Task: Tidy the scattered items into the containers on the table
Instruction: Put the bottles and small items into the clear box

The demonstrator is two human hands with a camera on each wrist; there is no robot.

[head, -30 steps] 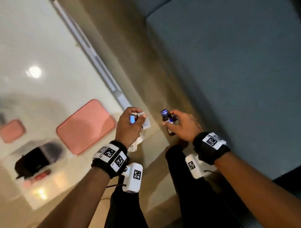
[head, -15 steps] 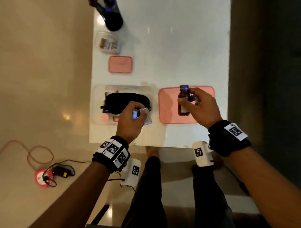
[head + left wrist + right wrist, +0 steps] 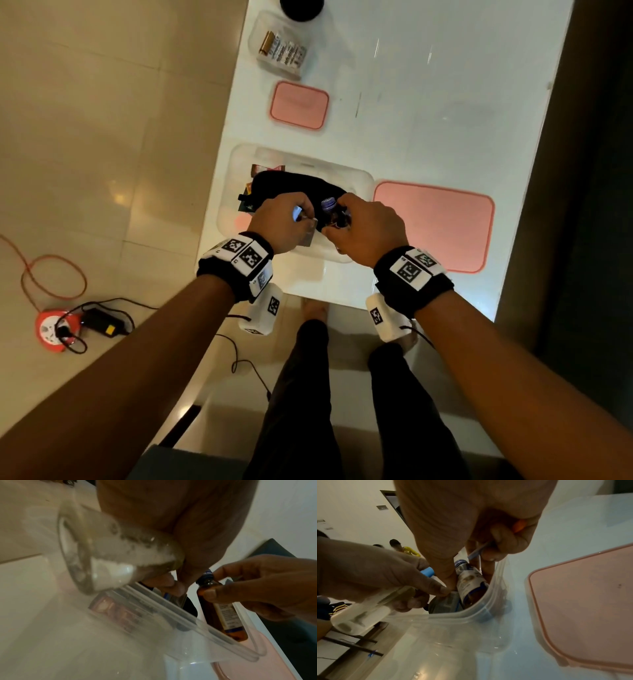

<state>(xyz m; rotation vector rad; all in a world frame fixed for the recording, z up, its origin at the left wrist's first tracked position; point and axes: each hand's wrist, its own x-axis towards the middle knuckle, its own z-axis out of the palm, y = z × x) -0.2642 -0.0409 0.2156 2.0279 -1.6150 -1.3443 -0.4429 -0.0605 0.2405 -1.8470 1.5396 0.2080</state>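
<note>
1. As both hands meet at centre frame over the clear container (image 3: 356, 178), our right hand (image 3: 368, 228) grips the brown bottle (image 3: 221, 609), its base inside the container;
2. our left hand (image 3: 279, 222) clutches a clear tube (image 3: 368, 614) and a packet (image 3: 307, 233);
3. a pink lid (image 3: 435, 226) lies right on the counter (image 3: 428, 85).
</note>
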